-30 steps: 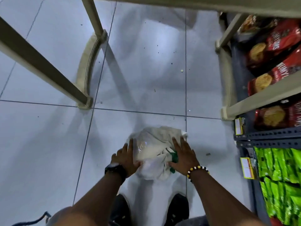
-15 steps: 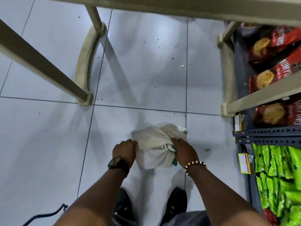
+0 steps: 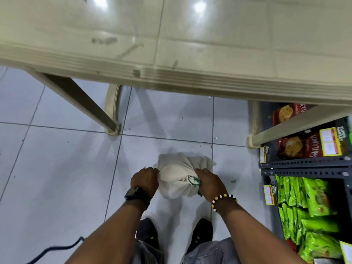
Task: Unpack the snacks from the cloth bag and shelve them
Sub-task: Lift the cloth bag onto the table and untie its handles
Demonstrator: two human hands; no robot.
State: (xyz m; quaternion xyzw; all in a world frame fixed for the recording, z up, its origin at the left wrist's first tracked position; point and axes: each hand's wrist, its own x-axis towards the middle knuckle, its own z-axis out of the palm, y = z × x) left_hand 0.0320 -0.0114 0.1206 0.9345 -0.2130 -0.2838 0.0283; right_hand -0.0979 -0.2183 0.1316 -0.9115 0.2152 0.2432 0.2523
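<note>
Head: one cloth bag (image 3: 177, 180) on floor (image 3: 57, 168); left hand (image 3: 145, 178), right hand (image 3: 208, 181), fingers curled gripping it.

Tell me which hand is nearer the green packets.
Right. The right hand grips the bag on the side facing the green packets; the left hand grips its opposite side, farther away.

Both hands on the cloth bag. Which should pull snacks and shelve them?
Right. The right hand grips the cream cloth bag on the side nearest the dark metal shelves of red and green snack packets, likely a shorter reach. The left hand grips the far side and can steady it.
</note>
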